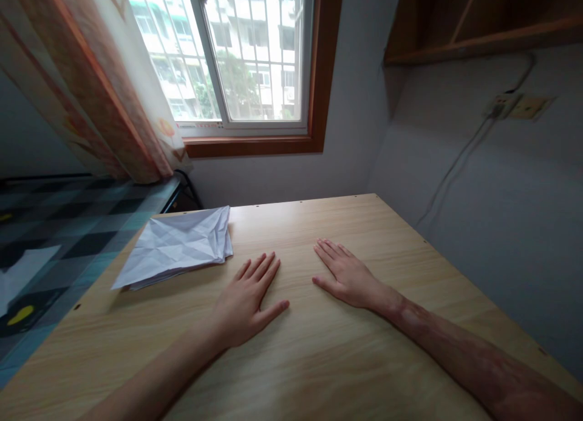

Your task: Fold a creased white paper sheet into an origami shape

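paper (178,246): creased stack laid flat on the table (319,360), near its far left corner | left hand (246,302): pressed flat, fingers spread, nothing held, just right of the paper | right hand (345,275): laid flat, open, nothing held, beside the left

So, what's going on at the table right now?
A person has both hands lying flat, palms down, on the wooden table. The left hand and the right hand hold nothing, with fingers spread. A small stack of creased white paper lies by the table's left edge, just beyond the left hand and apart from it.
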Demonstrator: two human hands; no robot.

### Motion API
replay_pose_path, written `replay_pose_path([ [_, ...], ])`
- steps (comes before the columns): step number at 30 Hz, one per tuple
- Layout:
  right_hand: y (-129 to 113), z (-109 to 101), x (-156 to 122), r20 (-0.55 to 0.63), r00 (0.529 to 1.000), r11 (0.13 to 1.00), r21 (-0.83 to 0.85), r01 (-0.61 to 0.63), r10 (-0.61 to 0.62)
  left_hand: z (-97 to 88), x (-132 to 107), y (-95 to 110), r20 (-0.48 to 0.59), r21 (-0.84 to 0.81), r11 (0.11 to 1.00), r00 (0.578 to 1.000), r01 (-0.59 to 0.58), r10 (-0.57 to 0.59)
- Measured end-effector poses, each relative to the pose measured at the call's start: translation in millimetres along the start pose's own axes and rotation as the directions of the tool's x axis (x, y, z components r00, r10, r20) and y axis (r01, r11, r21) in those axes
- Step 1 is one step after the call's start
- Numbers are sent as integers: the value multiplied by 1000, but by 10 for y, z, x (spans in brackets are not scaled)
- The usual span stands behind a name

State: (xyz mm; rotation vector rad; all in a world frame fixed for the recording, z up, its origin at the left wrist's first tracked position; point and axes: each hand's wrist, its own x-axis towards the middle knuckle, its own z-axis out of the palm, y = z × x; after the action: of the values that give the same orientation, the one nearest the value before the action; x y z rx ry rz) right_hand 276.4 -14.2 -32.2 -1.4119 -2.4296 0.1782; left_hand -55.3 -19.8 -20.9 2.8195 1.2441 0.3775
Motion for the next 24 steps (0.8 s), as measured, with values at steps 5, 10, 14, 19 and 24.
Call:
replay_pose_path([
  [5,8,14,-11,-22,1000,1000,13,14,-13,-29,8,20,2,4,1000,1000,3,-3],
  [10,10,28,-18,-33,999,1000,12,20,-20,-18,7,13,-16,0,1000,1000,-6,6],
  [14,0,17,-15,-29,999,1000,4,14,-14,-24,11,16,-14,1,1000,1000,-4,4],
  [19,-1,2,-10,-6,1000,1000,-8,10,-10,-21,13,12,14,10,1000,1000,1,-1],
  [24,-9,-19,-8,1,1000,1000,-4,12,-12,-73,25,23,33,-28,1000,999,10,-10],
])
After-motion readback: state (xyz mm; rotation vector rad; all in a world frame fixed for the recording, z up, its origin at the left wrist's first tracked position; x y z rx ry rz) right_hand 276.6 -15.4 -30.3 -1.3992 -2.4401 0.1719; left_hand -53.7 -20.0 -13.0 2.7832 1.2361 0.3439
